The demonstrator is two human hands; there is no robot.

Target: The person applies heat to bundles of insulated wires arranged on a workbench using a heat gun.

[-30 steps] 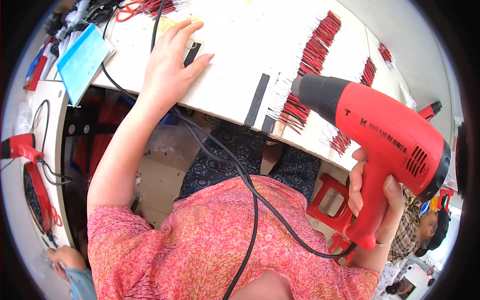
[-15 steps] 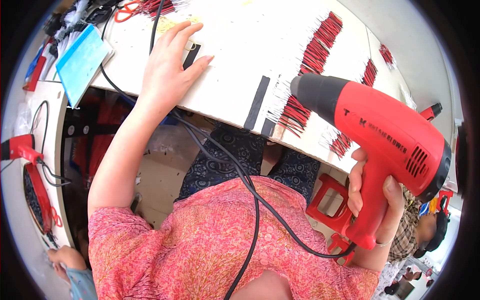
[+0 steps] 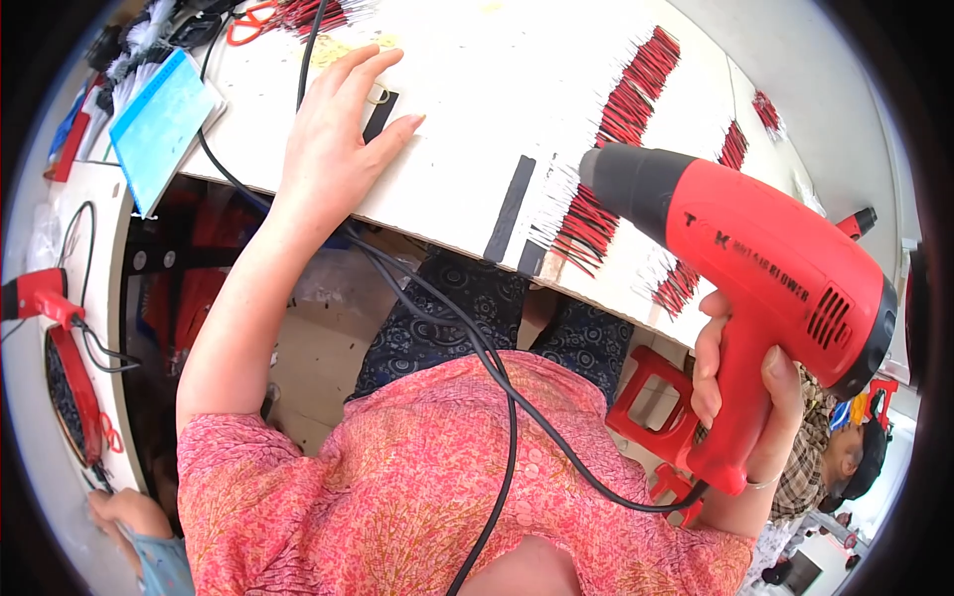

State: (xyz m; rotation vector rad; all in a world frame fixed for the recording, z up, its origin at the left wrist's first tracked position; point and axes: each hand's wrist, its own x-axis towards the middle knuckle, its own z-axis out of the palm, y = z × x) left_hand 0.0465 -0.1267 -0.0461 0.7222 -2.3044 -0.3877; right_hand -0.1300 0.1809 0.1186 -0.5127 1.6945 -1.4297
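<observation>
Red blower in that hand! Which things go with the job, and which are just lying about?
Seem part of the job:
- red blower, held in the right hand
- row of red-and-black wires, by the blower's nozzle

Seem to be just lying about:
- blue-covered booklet, left of the left hand
- red-and-black tool on the side table

Left hand [image 3: 333, 141] palm-down, splayed; right hand [image 3: 781, 399] in a firm grip

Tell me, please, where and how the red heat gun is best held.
Take the heat gun by its handle, probably from underneath, as the right hand does: the handle is slimmer than the thick body, so fingers can wrap it, and it lies away from the black nozzle.
</observation>
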